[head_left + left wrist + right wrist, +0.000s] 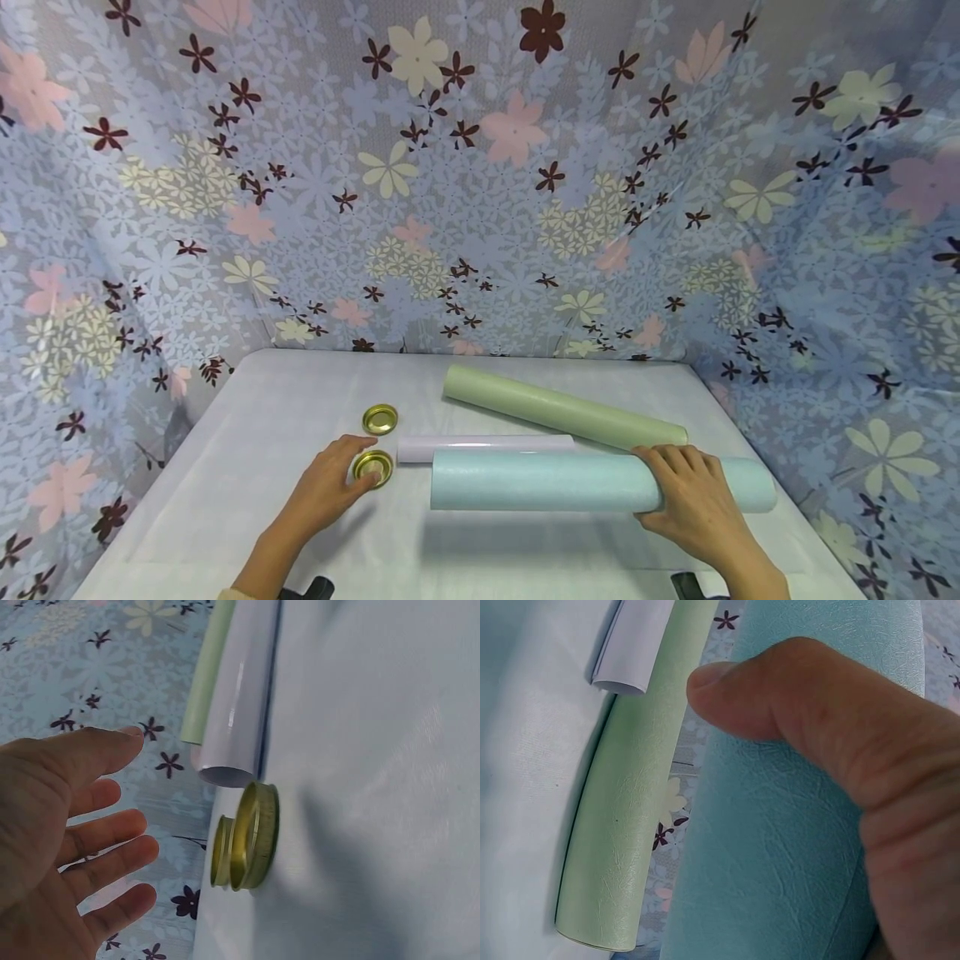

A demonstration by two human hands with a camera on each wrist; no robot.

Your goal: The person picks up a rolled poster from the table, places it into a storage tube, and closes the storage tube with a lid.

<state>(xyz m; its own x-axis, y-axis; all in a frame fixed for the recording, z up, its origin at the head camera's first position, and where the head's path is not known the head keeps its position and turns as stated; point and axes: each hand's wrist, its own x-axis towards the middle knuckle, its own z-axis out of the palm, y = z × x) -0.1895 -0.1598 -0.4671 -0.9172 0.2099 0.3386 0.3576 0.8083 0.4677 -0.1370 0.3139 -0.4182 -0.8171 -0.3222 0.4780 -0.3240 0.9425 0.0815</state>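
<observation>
A light blue roll (540, 482) (780, 862) lies crosswise near the table's front. My right hand (678, 492) grips its right part, thumb (780, 697) curled over the top. Behind it lie a thin pale lavender roll (480, 446) (240, 697) and a pale green roll (562, 408) (622, 825), set at an angle. Two gold lids sit to the left: the nearer lid (372, 467) (255, 836) and the farther lid (379, 419) (220, 851). My left hand (351, 471) (112, 817) is right beside the nearer lid, its fingers spread and straight, holding nothing.
The white table (247, 433) is enclosed on three sides by a floral curtain (480, 208) hanging close behind and beside it. Bare tabletop lies to the left and in front of the rolls.
</observation>
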